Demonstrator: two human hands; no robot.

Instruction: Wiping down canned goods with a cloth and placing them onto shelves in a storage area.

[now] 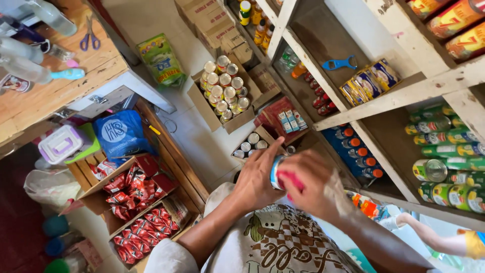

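Both hands meet in front of the chest: the left hand (pixel 256 178) wraps a small can (pixel 276 173), the right hand (pixel 314 183) presses a pink cloth (pixel 291 182) on it. Shelves (pixel 404 93) stand close at right; bare floor (pixel 202 136) lies ahead.

Hands (pixel 285 184) hide most of the can (pixel 276 173).

Small shop, stocked shelves (pixel 404 93), boxed cans (pixel 225 91), snack cartons (pixel 136 189)

Both hands held a small blue-and-white metal can (pixel 276 173): left hand (pixel 257 177) gripped it, right hand (pixel 313 184) pressed a pink cloth (pixel 291 183) against it, above an open cardboard box of cans (pixel 222 91).
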